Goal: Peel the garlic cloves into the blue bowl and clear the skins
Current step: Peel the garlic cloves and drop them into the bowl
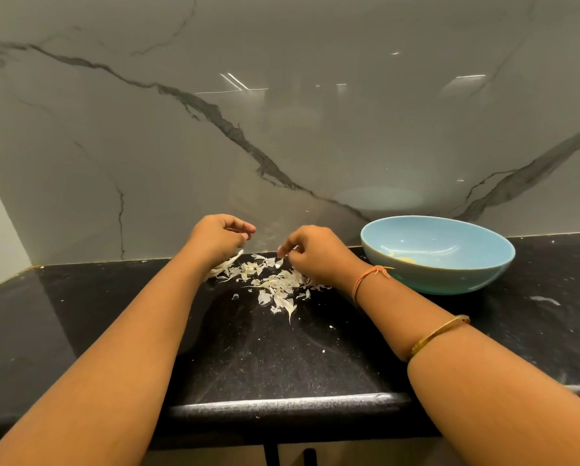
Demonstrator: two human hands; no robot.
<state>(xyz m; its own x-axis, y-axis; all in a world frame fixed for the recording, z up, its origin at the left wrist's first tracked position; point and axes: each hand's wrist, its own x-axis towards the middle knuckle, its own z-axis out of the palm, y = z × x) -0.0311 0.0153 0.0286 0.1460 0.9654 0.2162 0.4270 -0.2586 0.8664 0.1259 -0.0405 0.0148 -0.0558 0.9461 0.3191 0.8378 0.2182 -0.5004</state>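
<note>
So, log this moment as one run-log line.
left hand: curled, grip unclear; right hand: pinching skin; skins: scattered on counter; blue bowl: garlic inside

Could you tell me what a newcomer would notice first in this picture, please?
Pale garlic skins litter the black counter at centre, with the left hand and right hand over them, the right apparently pinching one. At right stands the blue bowl, a yellowish clove inside.

Black speckled countertop [281, 364], spanning lower half of frame. Blue bowl [450, 280] at right of centre, toward back edge. Garlic skins [276, 285] scattered at centre, left of bowl.
</note>
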